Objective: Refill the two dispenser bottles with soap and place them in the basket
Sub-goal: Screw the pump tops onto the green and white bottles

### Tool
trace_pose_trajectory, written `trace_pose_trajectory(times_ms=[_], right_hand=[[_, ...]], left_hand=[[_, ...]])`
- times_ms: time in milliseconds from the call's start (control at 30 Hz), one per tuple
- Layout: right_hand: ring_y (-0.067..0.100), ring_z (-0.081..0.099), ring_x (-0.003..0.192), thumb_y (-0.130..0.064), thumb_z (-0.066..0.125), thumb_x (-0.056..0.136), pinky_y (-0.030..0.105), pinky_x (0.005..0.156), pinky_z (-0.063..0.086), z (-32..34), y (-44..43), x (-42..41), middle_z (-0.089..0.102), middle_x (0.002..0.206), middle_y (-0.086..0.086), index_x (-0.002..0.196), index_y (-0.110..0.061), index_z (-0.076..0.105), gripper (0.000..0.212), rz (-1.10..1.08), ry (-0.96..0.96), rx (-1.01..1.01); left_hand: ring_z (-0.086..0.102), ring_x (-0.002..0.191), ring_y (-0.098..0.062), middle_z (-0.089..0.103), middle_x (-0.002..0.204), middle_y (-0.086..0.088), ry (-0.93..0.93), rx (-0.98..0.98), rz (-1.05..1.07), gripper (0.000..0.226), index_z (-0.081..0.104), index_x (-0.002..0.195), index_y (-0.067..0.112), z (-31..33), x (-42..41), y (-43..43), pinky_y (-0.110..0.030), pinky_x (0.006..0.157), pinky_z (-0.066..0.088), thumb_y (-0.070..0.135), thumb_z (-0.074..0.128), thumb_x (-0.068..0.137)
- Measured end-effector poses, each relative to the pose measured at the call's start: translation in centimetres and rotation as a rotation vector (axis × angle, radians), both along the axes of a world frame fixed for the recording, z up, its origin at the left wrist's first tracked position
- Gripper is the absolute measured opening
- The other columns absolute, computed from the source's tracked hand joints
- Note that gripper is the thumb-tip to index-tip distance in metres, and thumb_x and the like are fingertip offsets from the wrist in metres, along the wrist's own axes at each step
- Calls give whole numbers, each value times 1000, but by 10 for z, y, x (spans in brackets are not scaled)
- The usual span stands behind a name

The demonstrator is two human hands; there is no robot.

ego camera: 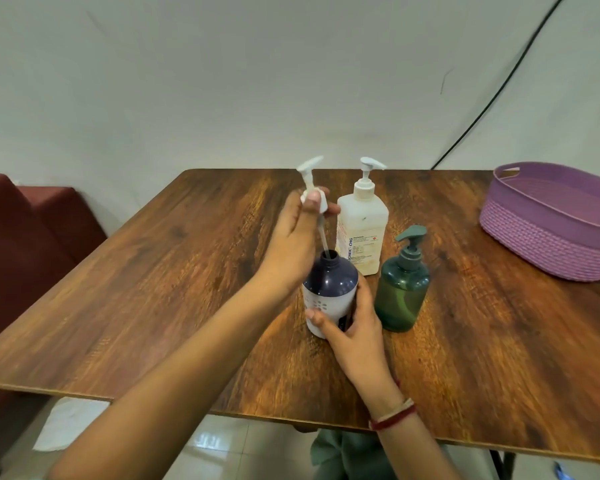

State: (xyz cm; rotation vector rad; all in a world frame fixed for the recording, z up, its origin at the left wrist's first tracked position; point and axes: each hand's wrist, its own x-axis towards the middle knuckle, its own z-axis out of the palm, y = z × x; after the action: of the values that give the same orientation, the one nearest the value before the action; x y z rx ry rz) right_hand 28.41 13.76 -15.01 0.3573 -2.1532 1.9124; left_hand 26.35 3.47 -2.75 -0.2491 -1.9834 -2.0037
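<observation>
A single head-worn view looks forward and down, close over the wooden table (153, 289) toward the wall (222, 81).

White pump bottle (362, 233): label reads vertically "…CHEK CHG" in blue, first letters hidden. Remaining small print illegible.

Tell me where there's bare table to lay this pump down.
Widest patch: the table left of your left hand. Also the near right corner, in front of the basket and green bottle. Crowded mid-table around the dark bottle and white bottle.
</observation>
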Motion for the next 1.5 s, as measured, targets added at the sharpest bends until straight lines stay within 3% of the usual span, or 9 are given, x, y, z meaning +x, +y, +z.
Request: trace_pose_trajectory(times_ms=[133,367,567,700,867,1100,1233,1400,1500], right_hand=[[3,41,133,-46,75,72,33,109,39,1,0,1,45,143,-10,145,-25,32,87,4,5,1],[3,39,134,-45,78,73,34,110,39,0,0,0,44,144,-10,145,-27,32,87,-9,1,21],[7,38,136,-37,78,75,42,110,38,0,0,0,43,146,-7,146,-24,31,87,-15,3,31],[7,40,134,-27,78,77,41,110,39,-2,1,0,44,145,-6,146,-23,31,84,-14,-2,39],[11,40,135,-25,78,77,44,109,39,-4,1,0,44,145,-4,147,-22,30,85,-6,-12,28],[12,36,138,-23,78,78,46,111,36,-4,0,-1,40,149,-3,148,-23,27,87,-5,-12,14],[13,36,138,-25,77,78,47,111,36,-5,0,-2,40,149,-3,149,-22,26,87,2,-20,18],[12,36,138,-25,77,78,46,111,36,-5,0,-2,40,148,-3,148,-21,26,86,4,-17,32],[12,36,138,-22,77,78,45,111,36,-4,0,-1,39,149,-2,149,-20,26,87,3,-3,28]], left_hand=[[60,90,10,66,100,9,-16,-82,-80,27,55,113,13,-15,4,-7,-4,69,44,29,37,100],[64,96,2,70,101,16,24,-6,-197,22,64,110,14,-28,7,-22,-11,76,48,20,54,91],[67,90,-8,71,94,2,-1,-81,-186,25,60,112,9,-34,3,-21,-19,75,52,10,62,87],[67,89,-14,70,91,3,37,-145,-87,18,59,104,21,-44,3,-20,-31,78,54,22,65,87],[62,102,-11,65,109,-1,99,-217,-33,26,62,112,18,-57,6,-15,-26,86,50,25,51,90],[59,85,2,60,93,6,92,-304,211,36,62,79,30,-47,-3,-10,-12,70,47,58,73,59],[64,85,-3,68,87,11,117,-279,135,30,67,84,23,-49,-6,-10,-18,71,50,48,73,70],[63,101,-4,67,104,17,159,-273,14,24,59,114,33,-56,6,-20,-24,81,52,31,59,89],[63,93,0,66,98,16,162,-384,30,25,65,103,28,-50,6,-19,-23,75,51,45,59,85]])
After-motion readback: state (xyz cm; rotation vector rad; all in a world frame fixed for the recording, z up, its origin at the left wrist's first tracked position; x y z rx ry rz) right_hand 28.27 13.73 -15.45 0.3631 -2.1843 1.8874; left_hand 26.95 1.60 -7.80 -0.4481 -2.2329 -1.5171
